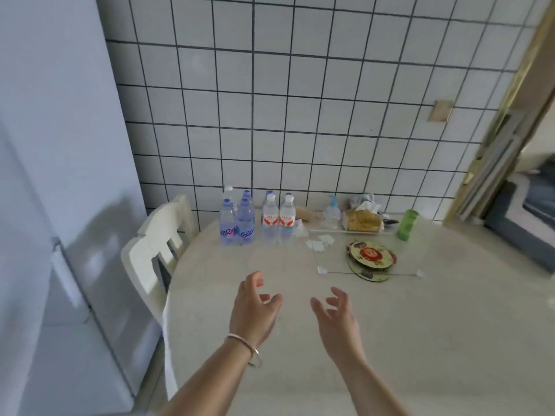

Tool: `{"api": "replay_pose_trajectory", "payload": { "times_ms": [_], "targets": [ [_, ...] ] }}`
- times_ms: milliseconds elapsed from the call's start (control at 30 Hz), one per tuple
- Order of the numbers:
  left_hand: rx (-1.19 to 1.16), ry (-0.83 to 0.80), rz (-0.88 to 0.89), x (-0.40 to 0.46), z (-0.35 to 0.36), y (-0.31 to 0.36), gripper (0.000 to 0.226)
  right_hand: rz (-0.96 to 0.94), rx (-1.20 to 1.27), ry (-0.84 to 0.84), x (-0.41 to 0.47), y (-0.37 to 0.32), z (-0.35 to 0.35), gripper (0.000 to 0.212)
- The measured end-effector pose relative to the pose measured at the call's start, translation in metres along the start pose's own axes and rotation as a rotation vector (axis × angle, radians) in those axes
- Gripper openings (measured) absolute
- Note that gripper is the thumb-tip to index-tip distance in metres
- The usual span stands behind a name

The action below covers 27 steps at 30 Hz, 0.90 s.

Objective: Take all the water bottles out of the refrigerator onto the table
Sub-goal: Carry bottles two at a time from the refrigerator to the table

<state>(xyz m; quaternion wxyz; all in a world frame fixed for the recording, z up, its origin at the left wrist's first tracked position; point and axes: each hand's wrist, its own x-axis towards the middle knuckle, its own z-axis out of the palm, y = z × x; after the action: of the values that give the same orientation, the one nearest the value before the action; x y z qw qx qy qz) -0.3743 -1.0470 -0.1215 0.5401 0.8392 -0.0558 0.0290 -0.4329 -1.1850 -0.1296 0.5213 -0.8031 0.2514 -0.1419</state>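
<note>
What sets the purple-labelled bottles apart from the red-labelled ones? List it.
The purple-labelled bottles have purple caps; the red-labelled bottles have white caps. The purple group stands left, nearer the chair; the red group stands right. Both are clear, upright and capped, on the table by the wall.

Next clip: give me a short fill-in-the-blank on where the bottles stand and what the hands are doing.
1. The clear plastic water bottles stand on the round pale table near the ____ wall.
2. The left hand and right hand both hold ____.
3. A silver bangle circles the ____ wrist.
4. The white wooden chair stands between the table and the pale ____.

Answers: tiled; nothing; left; refrigerator
</note>
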Motion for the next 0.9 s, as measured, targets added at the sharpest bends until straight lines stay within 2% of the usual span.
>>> {"api": "replay_pose_trajectory", "payload": {
  "times_ms": [167,367,600,900],
  "targets": [
    [0.001,-0.134,0.128,-0.070,-0.032,-0.010,0.052,0.039,0.041,0.149,-0.101,-0.001,0.005,0.052],
    [0.017,-0.282,0.152,-0.152,-0.087,-0.016,0.053,0.060,0.050,0.214,-0.214,-0.012,0.007,0.050],
    [-0.019,-0.249,0.260,-0.215,-0.144,-0.013,0.048,-0.074,-0.050,0.190,-0.295,-0.037,0.008,0.050],
    [-0.114,-0.096,0.199,-0.294,-0.237,-0.038,0.036,-0.132,-0.067,0.038,-0.386,-0.042,0.044,0.044]
  ]
}}
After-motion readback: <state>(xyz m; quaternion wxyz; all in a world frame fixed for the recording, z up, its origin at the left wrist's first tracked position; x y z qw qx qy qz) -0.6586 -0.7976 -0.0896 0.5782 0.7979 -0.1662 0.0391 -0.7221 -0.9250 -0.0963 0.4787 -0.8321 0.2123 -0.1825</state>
